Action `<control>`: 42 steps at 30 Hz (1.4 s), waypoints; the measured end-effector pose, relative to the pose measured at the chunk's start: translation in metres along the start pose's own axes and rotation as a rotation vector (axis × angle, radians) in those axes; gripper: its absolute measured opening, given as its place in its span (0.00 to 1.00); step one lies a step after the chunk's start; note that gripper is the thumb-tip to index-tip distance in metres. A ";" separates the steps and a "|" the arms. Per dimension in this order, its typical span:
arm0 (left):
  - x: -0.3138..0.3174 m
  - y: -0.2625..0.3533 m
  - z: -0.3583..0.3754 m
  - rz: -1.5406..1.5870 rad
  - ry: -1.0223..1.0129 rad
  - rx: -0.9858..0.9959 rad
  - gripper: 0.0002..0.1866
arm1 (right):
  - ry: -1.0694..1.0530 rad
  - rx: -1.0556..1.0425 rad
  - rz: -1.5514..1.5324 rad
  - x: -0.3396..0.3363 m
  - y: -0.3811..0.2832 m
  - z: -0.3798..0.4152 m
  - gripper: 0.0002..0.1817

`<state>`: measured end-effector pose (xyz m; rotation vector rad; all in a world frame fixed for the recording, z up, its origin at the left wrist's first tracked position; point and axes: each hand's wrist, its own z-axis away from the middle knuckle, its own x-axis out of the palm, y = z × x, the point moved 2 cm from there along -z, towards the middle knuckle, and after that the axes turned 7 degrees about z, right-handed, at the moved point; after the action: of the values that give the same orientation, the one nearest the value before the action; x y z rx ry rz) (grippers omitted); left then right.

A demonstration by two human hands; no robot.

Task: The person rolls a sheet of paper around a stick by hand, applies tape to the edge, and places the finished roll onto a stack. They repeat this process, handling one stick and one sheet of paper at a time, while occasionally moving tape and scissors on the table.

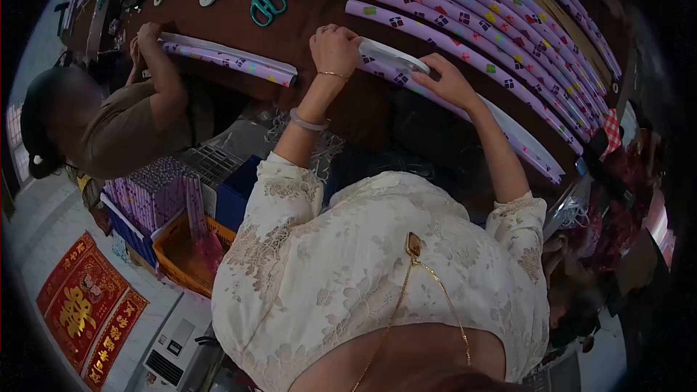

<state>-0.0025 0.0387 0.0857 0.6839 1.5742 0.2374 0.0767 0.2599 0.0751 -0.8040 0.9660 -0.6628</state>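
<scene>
Head view: the person looks down over their own lace top at a brown desk.
Left hand: curled, knuckles up, pressing on the near end of a purple paper roll at the desk's front edge.
Right hand: fingers spread flat on the same roll, just right of a white paper flap lying between the two hands.
Purple paper roll: lies slanted along the desk's front edge.
Finished rolls: side by side behind it.
Scissors: further back on the desk, left of the rolls.
Co-worker's hand: on another roll, at the desk's left.
</scene>
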 end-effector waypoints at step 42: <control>0.011 -0.043 -0.018 -0.412 -0.138 -0.335 0.10 | 0.293 -0.077 0.459 0.032 -0.016 -0.008 0.17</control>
<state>-0.0318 0.0150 0.0564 0.1063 1.4601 0.1375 0.0811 0.2238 0.0715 -0.5295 1.3957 -0.3486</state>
